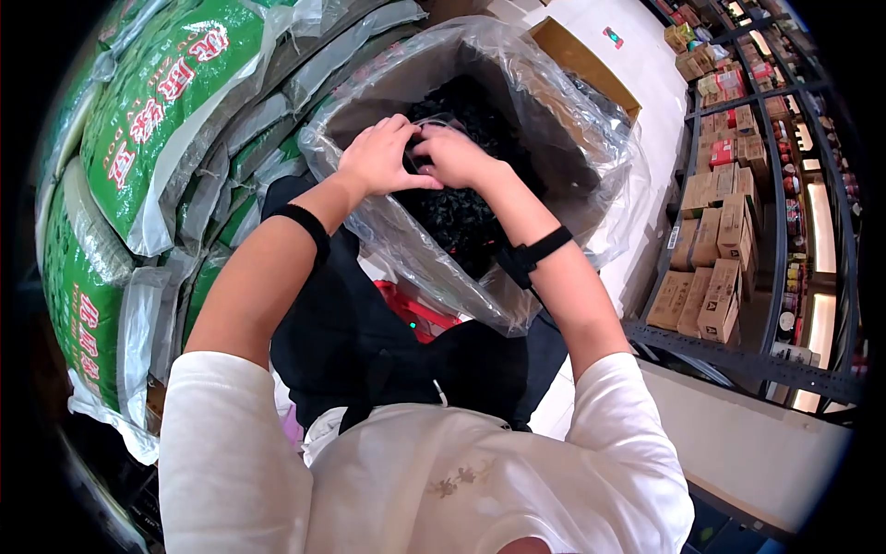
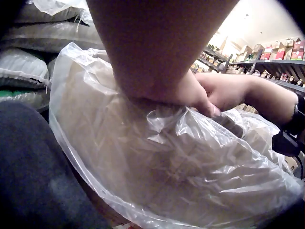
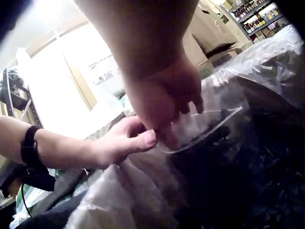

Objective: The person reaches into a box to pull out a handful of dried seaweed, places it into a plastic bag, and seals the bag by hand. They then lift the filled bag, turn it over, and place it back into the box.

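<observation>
A large box lined with clear plastic (image 1: pixel 369 231) stands between the person's knees, holding a heap of black crinkled pieces (image 1: pixel 452 222) that look like dried wood ear. Above the heap, both hands meet at a small clear plastic bag (image 3: pixel 209 131), whose pale edge line shows in the right wrist view. The left hand (image 1: pixel 380 155) holds the bag's near end, thumb stretched toward the right hand. Fingers of the right hand (image 1: pixel 452 157) bend down at the bag's mouth and pinch its edge. In the left wrist view, the box liner (image 2: pixel 167 162) hides most of the fingers.
Stacked green-and-white sacks (image 1: pixel 175 111) rise close on the left. Shelves with cartons (image 1: pixel 720 231) and jars run along the right. An open cardboard box (image 1: pixel 591 65) stands behind the lined one. Something red (image 1: pixel 406 305) lies below, between the legs.
</observation>
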`<state>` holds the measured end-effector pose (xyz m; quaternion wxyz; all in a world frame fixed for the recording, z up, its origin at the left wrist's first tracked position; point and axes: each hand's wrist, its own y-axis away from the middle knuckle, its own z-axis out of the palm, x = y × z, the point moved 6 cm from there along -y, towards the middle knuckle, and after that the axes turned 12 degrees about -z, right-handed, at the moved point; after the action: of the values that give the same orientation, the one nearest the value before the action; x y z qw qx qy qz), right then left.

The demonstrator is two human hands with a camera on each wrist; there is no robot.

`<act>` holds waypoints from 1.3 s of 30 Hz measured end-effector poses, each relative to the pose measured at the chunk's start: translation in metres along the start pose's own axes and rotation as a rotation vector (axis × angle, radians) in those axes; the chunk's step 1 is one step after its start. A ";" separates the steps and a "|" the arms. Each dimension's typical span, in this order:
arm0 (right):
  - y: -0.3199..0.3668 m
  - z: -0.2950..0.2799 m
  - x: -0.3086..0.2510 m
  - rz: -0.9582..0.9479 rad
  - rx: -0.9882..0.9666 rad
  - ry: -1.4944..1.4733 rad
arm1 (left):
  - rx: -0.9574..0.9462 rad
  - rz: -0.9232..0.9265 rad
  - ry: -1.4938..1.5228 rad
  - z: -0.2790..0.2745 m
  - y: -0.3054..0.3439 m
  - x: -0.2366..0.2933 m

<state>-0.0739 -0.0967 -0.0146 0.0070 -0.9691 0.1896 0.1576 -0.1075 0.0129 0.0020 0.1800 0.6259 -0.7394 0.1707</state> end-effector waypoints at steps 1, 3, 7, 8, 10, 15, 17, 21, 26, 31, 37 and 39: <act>0.000 0.014 0.007 -0.022 0.003 -0.156 | 0.012 0.031 -0.010 0.001 0.001 0.000; -0.002 0.026 0.016 0.013 -0.098 -0.383 | 0.009 0.043 -0.033 -0.001 -0.001 0.001; 0.004 -0.007 0.011 -0.041 0.104 -0.345 | -0.066 -0.063 0.003 -0.002 -0.001 0.000; 0.008 -0.011 0.019 -0.023 0.233 -0.352 | -0.065 -0.064 0.000 0.002 -0.002 -0.003; 0.025 -0.039 0.019 0.193 0.353 -0.434 | 0.095 -0.012 -0.011 0.004 0.000 -0.006; 0.063 -0.037 0.024 0.083 0.430 -0.179 | 0.106 0.007 0.000 0.004 -0.001 -0.007; 0.069 -0.011 0.034 0.090 0.292 -0.255 | 0.084 0.019 -0.002 0.009 -0.004 -0.010; 0.077 -0.011 0.035 0.203 0.442 -0.306 | 0.049 0.052 -0.087 0.009 -0.004 -0.007; 0.092 -0.025 0.020 0.323 0.461 -0.199 | 0.107 0.138 -0.021 0.003 0.001 0.003; 0.106 -0.024 -0.002 0.295 0.475 -0.162 | 0.118 0.247 -0.021 0.002 0.008 0.014; 0.132 -0.024 -0.021 0.269 0.483 -0.161 | -0.005 0.519 -0.078 -0.004 0.010 0.054; 0.141 -0.023 -0.026 0.252 0.499 -0.180 | -0.014 0.557 -0.070 -0.002 0.008 0.070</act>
<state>-0.1417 -0.2197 0.0217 0.2425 -0.8884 0.3398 0.1912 -0.1260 -0.0452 0.0372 0.1050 0.4025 -0.8900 0.1868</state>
